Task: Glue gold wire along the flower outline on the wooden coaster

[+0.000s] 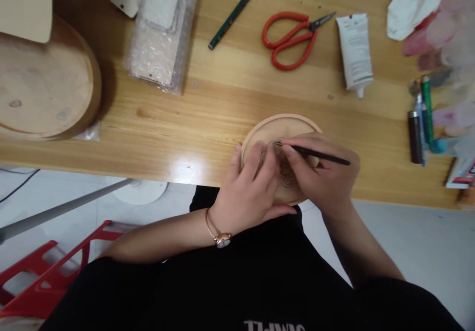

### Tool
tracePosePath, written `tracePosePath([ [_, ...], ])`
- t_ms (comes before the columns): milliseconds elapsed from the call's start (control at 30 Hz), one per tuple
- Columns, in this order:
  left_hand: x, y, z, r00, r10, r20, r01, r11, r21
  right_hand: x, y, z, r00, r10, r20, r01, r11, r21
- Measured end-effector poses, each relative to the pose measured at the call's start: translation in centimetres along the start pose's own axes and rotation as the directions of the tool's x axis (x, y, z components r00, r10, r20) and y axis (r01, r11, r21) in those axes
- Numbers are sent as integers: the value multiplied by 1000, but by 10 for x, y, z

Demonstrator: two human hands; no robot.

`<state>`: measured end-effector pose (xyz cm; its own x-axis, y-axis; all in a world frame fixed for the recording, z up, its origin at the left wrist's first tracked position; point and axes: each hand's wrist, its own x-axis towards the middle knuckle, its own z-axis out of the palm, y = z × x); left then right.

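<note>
A shallow round wooden plate (274, 123) with a raised rim lies at the table's front edge, partly overhanging it. Thin dark curving lines (287, 175) show on its face, largely covered by my hands. My left hand (248, 187) holds the plate, fingers spread over its left side and thumb along the near rim. Between the thumb and fingers of my right hand (326, 172) is a slim black-handled, pen-like tool (321, 154). Its fine tip meets the plate close to my left fingertips. The exact kind of tip is too small to make out.
Beyond the plate lie a dark green pencil (234, 14), red-handled scissors (291, 40) and a white tube (355, 54). Bubble-wrapped flat pieces (158, 39) and a large round wooden piece (48, 88) are at left. Pens (414, 138) and stained tissue (419, 4) lie right. A red stool (48, 281) stands below.
</note>
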<state>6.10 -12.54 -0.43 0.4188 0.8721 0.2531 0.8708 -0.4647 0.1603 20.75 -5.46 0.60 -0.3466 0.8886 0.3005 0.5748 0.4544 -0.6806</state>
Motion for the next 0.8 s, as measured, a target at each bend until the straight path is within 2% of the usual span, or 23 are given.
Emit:
tracePosePath([
  [267,0,-1,1,1000,3,-15,-3,1000,-20,-6,-7,6,996,21,-86,-25,999,-38],
  [567,1,-1,1,999,-3,-41,2,1000,-30,-11,-18,15,979,94,-179,-106,993,-59],
  [800,1,-2,3,998,-3,-64,2,1000,-21,-12,-23,17,969,132,-208,-151,985,-79],
])
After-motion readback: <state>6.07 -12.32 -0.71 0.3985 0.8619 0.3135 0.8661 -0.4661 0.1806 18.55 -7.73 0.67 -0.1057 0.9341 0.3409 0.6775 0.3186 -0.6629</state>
